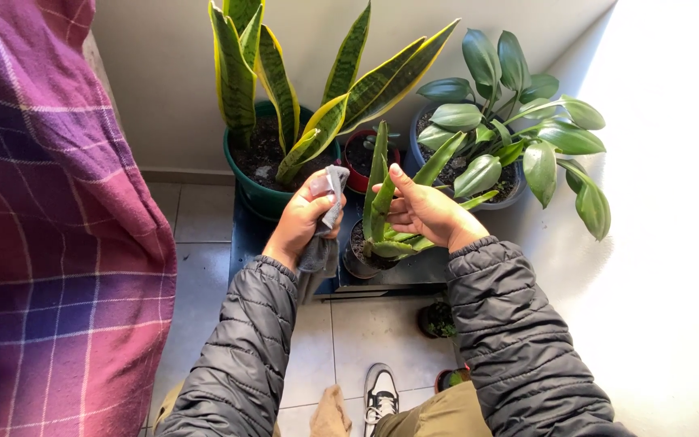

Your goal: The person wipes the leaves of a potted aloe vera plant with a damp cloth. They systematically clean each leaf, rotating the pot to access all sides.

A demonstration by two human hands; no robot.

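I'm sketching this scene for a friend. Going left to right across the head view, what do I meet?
Plaid blanket → left hand holding a grey cloth → right hand on a small plant's leaf → broad-leaved plant in a blue pot.

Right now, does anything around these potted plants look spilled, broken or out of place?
Nothing stands out. The left hand holds a grey cloth, and the right hand steadies a long green leaf of the small potted plant. The pots stand upright, with no spilled soil visible.

We see a grey cloth (327, 212), crumpled, hanging beside the plant. An upright green leaf (379, 180) rises from a small dark pot (360, 260).
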